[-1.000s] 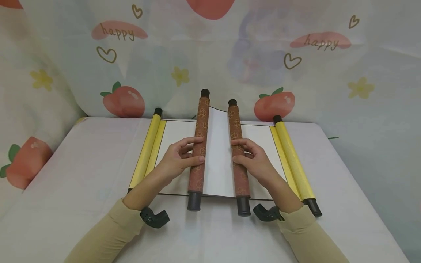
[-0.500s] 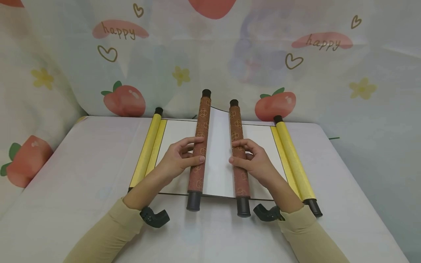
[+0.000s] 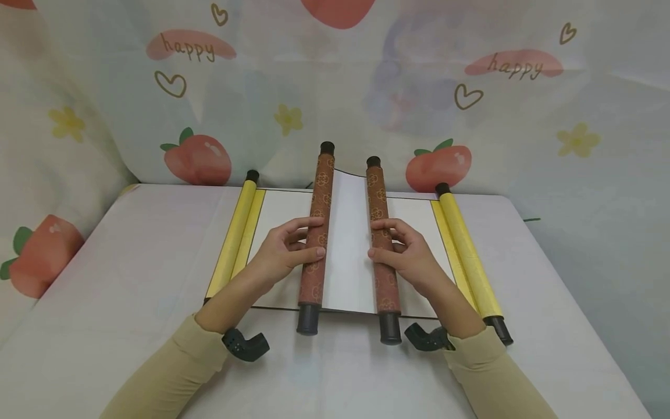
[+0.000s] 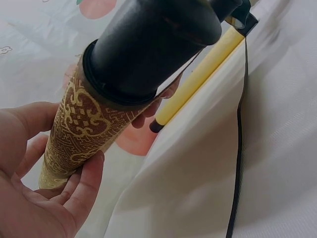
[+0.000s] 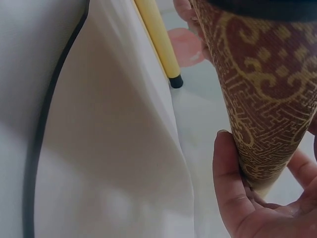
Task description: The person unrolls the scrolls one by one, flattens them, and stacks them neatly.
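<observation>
Two brown rollers with gold patterns and black end caps are held above the table, the left roller (image 3: 316, 233) and the right roller (image 3: 382, 238). A white sheet (image 3: 349, 244) spans between them, its upper edge sagging. My left hand (image 3: 288, 249) grips the left roller around its middle, thumb and fingers curled round it. In the same way my right hand (image 3: 405, 250) holds the right roller. Beneath lies white paper with a black edge, bordered by a left yellow roller (image 3: 233, 238) and a right yellow roller (image 3: 468, 256). Whether the sheets join is hidden.
A pale cloth covers the table (image 3: 335, 384). Behind it hangs a backdrop (image 3: 335, 87) printed with red fruit, flowers and "happy". Dark curved devices sit at the left wrist (image 3: 245, 344) and right wrist (image 3: 426, 337).
My right hand has shifted slightly to the right with its brown roller, so the gap between the two brown rollers is a little wider. My left hand stays nearly still.
</observation>
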### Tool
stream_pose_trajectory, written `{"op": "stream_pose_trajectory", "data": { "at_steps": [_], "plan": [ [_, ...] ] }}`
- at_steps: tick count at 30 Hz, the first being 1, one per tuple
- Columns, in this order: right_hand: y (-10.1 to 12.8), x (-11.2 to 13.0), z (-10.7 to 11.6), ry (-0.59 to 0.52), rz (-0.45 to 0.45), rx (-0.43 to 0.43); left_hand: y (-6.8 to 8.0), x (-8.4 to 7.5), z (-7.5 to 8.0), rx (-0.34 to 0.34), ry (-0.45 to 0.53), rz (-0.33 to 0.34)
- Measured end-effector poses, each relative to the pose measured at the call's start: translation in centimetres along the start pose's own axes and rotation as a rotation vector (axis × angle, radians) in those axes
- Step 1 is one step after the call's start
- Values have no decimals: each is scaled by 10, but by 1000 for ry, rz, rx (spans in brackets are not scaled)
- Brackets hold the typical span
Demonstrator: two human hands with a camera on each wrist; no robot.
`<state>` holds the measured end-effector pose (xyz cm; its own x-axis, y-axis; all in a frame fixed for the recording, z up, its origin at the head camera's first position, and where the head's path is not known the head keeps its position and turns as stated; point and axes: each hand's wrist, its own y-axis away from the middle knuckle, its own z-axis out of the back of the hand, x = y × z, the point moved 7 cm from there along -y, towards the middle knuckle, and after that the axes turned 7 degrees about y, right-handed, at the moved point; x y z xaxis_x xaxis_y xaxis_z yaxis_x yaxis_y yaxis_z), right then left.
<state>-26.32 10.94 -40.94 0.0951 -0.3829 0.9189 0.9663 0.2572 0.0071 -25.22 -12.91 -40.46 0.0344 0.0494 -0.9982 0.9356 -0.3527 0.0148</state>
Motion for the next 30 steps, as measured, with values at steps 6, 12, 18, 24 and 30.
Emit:
{"op": "stream_pose_trajectory", "data": {
  "at_steps": [6,12,18,24,30],
  "plan": [
    [1,3,1,15,9,-9,0,-1,1,-2,1,-3],
    [0,3,3,39,25,-23,0,-1,2,-1,2,-11],
    [0,4,5,35,46,-33,0,-1,3,-3,5,-16],
    [0,5,5,25,43,-26,0,-2,2,-5,-4,-17],
    [1,5,5,26,36,-23,0,-2,2,-2,-1,-15]
  ]
}}
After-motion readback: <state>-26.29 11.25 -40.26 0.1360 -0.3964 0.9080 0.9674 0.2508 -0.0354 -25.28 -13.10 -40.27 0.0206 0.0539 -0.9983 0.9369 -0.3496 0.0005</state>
